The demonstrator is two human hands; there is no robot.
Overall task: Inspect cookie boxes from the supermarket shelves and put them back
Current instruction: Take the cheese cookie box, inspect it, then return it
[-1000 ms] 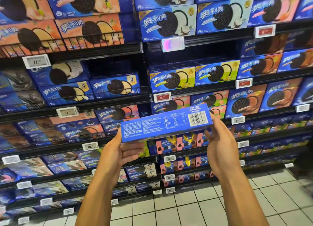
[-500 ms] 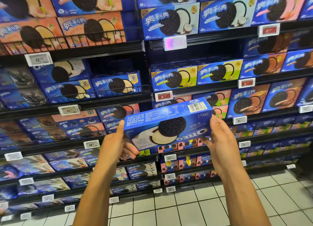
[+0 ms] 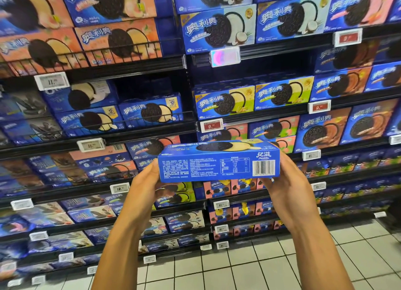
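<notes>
I hold a blue cookie box [image 3: 218,162] level in front of the shelves, at chest height. Its long side panel with small print and a barcode faces me; the front with the dark cookie picture faces up. My left hand [image 3: 142,186] grips the box's left end and my right hand [image 3: 288,186] grips its right end from below. The fingers behind the box are hidden.
Black supermarket shelves [image 3: 130,66] full of blue and orange cookie boxes fill the view, with white price tags [image 3: 51,81] on their edges. A dark gap [image 3: 147,86] shows in the left bay above a shorter stack. White floor tiles [image 3: 249,268] lie below.
The box has been turned in my hands: half a second ago its cookie front faced me, now the barcode side faces me and the front points up. It also moved slightly right.
</notes>
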